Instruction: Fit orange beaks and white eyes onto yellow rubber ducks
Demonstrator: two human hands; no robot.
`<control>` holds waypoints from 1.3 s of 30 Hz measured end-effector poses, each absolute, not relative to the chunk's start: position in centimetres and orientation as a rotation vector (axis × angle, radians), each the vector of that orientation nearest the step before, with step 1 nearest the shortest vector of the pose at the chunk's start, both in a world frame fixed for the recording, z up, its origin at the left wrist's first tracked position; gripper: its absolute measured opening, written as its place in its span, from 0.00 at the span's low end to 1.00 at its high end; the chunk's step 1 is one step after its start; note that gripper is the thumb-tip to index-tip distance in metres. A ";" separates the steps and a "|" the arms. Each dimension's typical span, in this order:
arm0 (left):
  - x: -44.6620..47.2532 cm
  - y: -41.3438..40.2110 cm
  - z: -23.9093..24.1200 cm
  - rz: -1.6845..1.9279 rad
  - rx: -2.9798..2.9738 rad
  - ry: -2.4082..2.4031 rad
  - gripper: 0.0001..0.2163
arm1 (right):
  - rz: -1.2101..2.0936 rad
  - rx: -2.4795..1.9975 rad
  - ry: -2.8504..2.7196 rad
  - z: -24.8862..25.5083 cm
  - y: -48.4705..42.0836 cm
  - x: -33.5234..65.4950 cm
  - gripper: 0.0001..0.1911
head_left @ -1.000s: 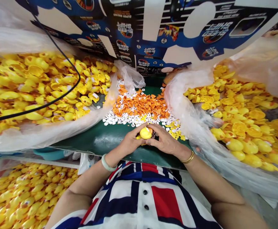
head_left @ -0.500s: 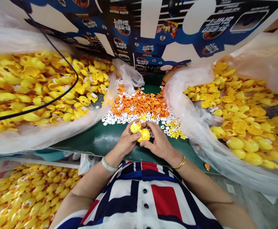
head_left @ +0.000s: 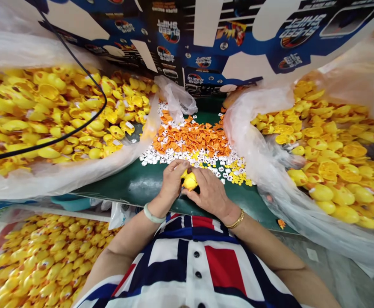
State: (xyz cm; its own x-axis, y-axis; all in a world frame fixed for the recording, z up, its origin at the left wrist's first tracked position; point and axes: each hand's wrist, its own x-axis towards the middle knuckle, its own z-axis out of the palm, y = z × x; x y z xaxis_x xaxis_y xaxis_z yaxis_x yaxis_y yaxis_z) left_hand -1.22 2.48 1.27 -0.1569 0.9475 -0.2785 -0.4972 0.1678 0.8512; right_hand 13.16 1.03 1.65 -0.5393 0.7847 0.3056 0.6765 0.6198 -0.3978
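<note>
Over the front of the green table (head_left: 142, 187), both hands are closed around one small yellow toy duck (head_left: 190, 182). My left hand (head_left: 171, 179) pinches its upper left part and covers much of it. On the other side, my right hand (head_left: 210, 190) wraps the rounded lower part, thumb below and fingers above. Just beyond the fingers lie loose orange pieces (head_left: 193, 139), white pieces with dark dots (head_left: 151, 158) and small yellow pieces (head_left: 238, 171).
Plastic-lined heaps of yellow duck shells flank me, the left heap (head_left: 45, 115) and the right heap (head_left: 328, 149). A bin of yellow ducks (head_left: 48, 256) stands low left. A black cable (head_left: 78, 132) hangs over the left heap. Printed cardboard (head_left: 202, 47) rises behind.
My hands have come closer together around the duck. My left hand has moved up over its upper part, which showed plainly before. The view has shifted slightly.
</note>
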 end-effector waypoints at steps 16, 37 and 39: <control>-2.0 2.8 0.6 1.251 0.381 1.043 0.23 | 0.699 -1.063 -2.321 2.3 1.8 14.3 0.20; -1.0 1.5 1.7 1.193 0.528 1.084 0.15 | 0.748 -1.018 -2.300 1.2 -0.1 14.1 0.17; -1.9 1.2 2.0 1.154 0.566 1.109 0.15 | 0.831 -0.980 -2.329 1.4 -0.3 14.2 0.18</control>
State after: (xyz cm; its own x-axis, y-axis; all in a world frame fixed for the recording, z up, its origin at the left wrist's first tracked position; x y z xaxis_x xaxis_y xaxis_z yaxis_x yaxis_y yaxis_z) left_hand -1.87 1.17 1.99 -0.0013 0.9198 -0.3923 -0.4290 0.3539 0.8311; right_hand 14.18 -0.30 1.39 -0.6300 0.7534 0.1882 0.4639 0.5595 -0.6868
